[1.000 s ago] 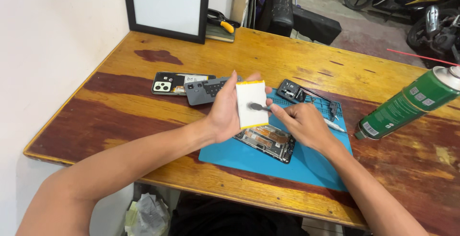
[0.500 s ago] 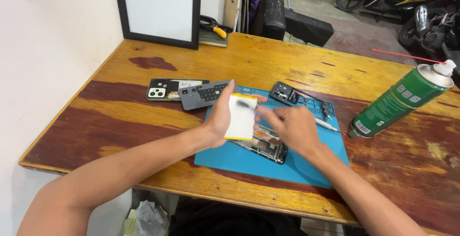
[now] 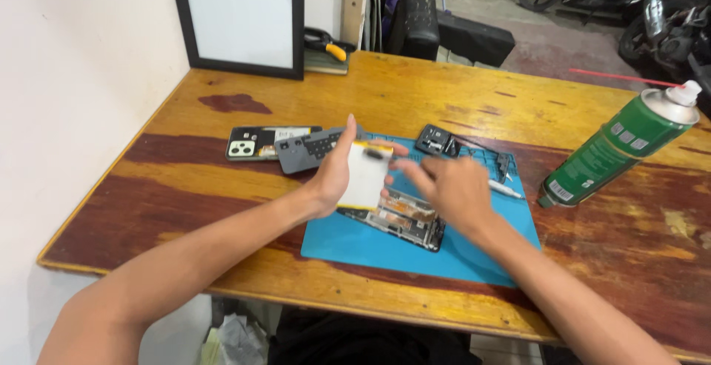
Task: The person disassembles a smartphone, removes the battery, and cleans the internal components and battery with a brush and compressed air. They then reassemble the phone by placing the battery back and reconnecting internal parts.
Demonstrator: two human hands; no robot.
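Left hand (image 3: pixel 333 176) grips battery (image 3: pixel 365 175) over wooden table (image 3: pixel 222 180).

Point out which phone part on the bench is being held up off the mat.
The white flat battery, gripped upright in the left hand. The opened phone frame lies on the blue mat, and the two back covers lie on bare wood.

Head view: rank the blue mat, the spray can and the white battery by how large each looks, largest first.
1. Blue mat, clearly the largest.
2. Spray can.
3. White battery, held up in the left hand; being raised nearer the camera, it may look larger than it is.
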